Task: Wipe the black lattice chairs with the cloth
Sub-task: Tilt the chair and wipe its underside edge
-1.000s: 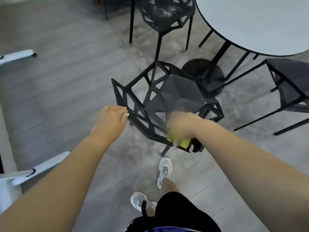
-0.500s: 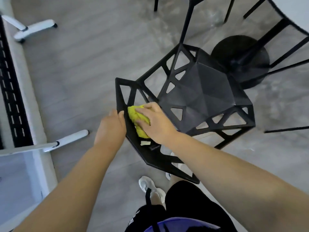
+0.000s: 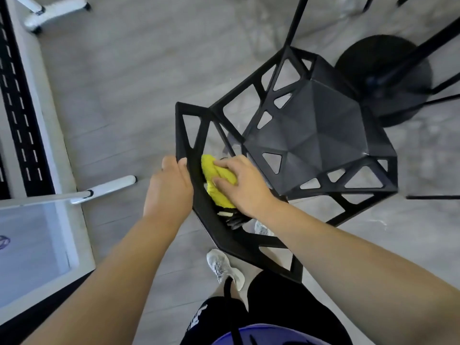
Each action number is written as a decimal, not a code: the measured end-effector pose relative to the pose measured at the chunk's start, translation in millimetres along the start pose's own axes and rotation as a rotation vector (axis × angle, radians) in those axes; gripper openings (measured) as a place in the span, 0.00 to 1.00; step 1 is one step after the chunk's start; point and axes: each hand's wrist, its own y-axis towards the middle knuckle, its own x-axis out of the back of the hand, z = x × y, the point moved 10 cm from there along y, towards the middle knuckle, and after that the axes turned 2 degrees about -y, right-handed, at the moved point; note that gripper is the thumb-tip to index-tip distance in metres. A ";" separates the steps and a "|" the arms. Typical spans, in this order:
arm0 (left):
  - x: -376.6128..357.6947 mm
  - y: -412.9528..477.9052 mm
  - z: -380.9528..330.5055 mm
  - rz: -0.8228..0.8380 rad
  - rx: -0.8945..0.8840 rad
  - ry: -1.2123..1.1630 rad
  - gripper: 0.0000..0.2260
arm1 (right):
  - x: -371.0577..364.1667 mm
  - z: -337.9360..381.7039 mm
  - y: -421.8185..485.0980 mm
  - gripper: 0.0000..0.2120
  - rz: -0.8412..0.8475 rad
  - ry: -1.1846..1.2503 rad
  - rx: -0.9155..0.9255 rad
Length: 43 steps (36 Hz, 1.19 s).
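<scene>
Nearest, a white sneaker (image 3: 225, 268) stands on the grey floor (image 3: 139, 78) below the chair's back. The left hand (image 3: 169, 188) grips the top rim of the black lattice chair (image 3: 316, 135), thumb hooked over the edge. Just beside it, the right hand (image 3: 242, 185) holds a bunched yellow cloth (image 3: 219, 180) pressed against the backrest's inner face. Beyond the seat, a round black base (image 3: 383, 78) rests on the floor.
</scene>
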 end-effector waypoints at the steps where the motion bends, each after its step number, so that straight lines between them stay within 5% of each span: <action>1: 1.7 -1.2 1.3 0.018 0.045 0.003 0.12 | -2.0 -6.3 -0.1 0.19 0.029 -0.022 -0.011; 10: -18.6 -14.6 -15.3 0.193 -0.001 0.270 0.17 | 33.9 -90.9 6.9 0.19 0.191 -0.483 -0.336; 22: -40.0 -21.9 -65.4 0.384 -0.186 0.077 0.15 | 119.7 -105.1 -35.1 0.23 0.243 -0.809 -0.476; 32: -15.9 -3.0 -65.2 0.613 -0.451 0.396 0.15 | 138.6 -59.6 -26.6 0.17 0.257 -0.991 -0.521; 43: 82.0 105.2 -22.1 0.496 -0.528 0.590 0.16 | 134.1 59.7 46.5 0.18 0.136 -1.026 -0.512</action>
